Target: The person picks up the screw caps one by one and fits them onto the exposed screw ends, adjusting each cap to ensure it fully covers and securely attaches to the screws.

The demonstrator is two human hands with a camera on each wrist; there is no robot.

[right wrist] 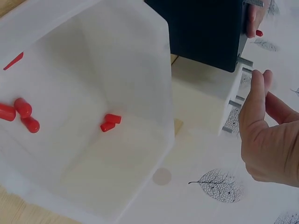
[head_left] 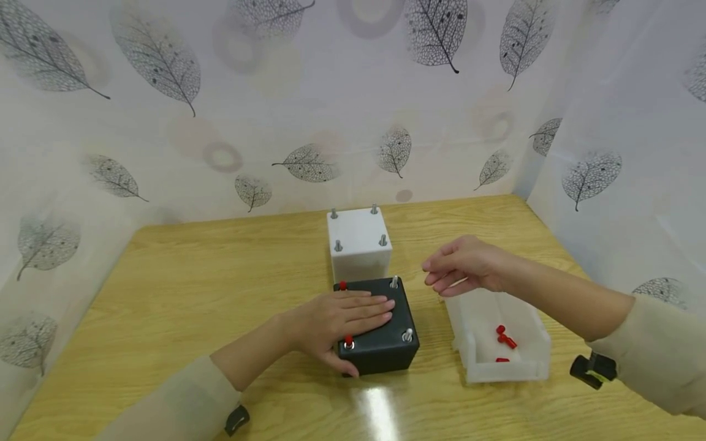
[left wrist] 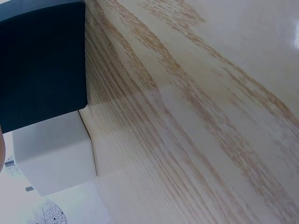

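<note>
My left hand (head_left: 344,318) rests flat on top of a black box (head_left: 386,355), fingers stretched across it and the thumb down its near side. Red caps (head_left: 349,340) cover the two left studs of this box. Its two right studs (head_left: 407,335) are bare metal. My right hand (head_left: 469,266) hovers above the far end of a white bin (head_left: 507,370), fingers loosely bent and nothing visible in them. Loose red caps (right wrist: 30,124) lie in the bin. The left wrist view shows the black box's side (left wrist: 42,65) and only a sliver of hand.
Behind the black box stands a white box (head_left: 361,263) with bare metal studs (head_left: 338,245) on top. Both boxes and the bin are on a wood-grain table (head_left: 220,275). Leaf-patterned sheeting (head_left: 331,122) encloses the back and sides.
</note>
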